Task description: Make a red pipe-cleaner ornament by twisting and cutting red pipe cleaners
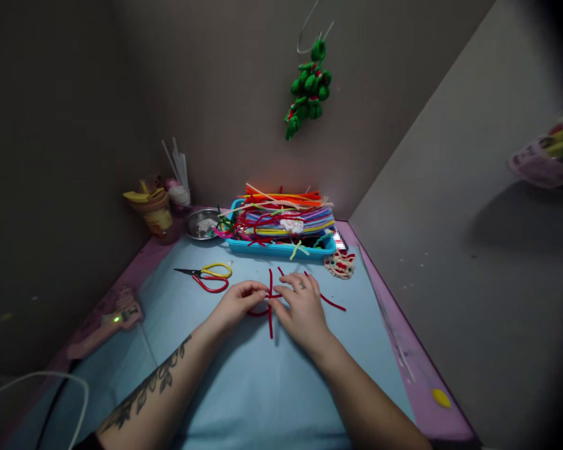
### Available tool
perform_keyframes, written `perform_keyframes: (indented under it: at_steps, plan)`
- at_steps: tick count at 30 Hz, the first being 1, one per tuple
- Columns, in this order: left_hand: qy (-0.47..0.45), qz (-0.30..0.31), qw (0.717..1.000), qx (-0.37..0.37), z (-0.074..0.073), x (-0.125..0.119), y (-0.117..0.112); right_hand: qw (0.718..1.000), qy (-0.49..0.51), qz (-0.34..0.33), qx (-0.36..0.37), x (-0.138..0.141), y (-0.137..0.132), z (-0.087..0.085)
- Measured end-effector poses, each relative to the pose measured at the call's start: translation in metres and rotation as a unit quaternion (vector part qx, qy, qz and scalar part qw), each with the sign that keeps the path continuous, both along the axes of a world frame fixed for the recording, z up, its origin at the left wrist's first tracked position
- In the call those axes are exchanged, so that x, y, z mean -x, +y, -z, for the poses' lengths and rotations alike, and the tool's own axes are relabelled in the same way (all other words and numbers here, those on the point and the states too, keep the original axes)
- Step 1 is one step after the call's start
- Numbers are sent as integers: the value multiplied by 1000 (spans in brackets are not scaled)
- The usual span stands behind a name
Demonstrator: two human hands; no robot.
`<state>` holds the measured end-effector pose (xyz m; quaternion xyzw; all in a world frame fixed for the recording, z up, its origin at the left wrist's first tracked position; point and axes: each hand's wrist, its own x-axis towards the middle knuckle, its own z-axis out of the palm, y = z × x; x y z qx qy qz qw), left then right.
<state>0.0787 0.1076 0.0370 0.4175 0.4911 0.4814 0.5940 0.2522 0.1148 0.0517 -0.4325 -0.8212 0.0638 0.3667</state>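
The crossed dark-red fuzzy craft stems (271,325) lie low over the pale blue cloth-like sheet (216,387), between the two hands; the left hand (241,301) pinches them near the crossing, thumb and forefinger closed, probably to steady the joint; the right hand (304,306) has its thumb and forefinger narrowly apart at the same crossing, its other fingers spread, and I cannot tell whether it grips or only guides; this hand partly hides more loose red stems (333,304), whose ends show beyond it; the black-bladed scissors with one yellow and one red handle (199,274) rest just beyond the left hand, seemingly kept within reach; behind stands a bright blue plastic tray (286,251), heaped with many-coloured stems, which bounds the far side; a cream-and-red fuzzy face ornament (340,265) sits by its right corner; a pink glue gun (126,309), its small green light lit, lies at the left; a shallow round metal bowl (201,237) stands left of the tray.
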Motion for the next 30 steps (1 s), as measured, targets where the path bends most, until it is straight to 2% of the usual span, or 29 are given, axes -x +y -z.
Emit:
perform_keyframes:
  at_steps: [5, 7, 10, 13, 16, 18, 21, 26, 28, 30]
  plan:
    - [65, 46, 996, -38, 0, 5, 2, 987, -27, -13, 157, 5, 2, 7]
    - [59, 54, 996, -41, -1, 6, 2, 981, -10, 0, 193, 7, 2, 7]
    - [6, 27, 999, -40, -4, 5, 1, 972, 57, 13, 226, 9, 3, 8]
    - [-49, -13, 998, -49, -5, 1, 1, 944, 166, -8, 284, 10, 8, 11]
    - [-14, -19, 998, -51, -5, -2, 1, 904, 236, -44, 354, 9, 11, 13]
    - [42, -15, 997, -56, -4, -3, 1, 893, 251, -53, 370, 10, 10, 13]
    - [97, -39, 990, -90, -4, -3, -2, 880, 280, -55, 379, 13, 7, 11]
    - [118, -82, 982, -124, -6, -7, -8, 799, 415, -29, 434, 23, 4, 11]
    - [104, -80, 986, -107, -6, -9, -7, 794, 425, -33, 433, 25, 4, 14]
    - [87, -56, 991, -87, -6, -8, -5, 807, 405, -40, 427, 24, 6, 18]
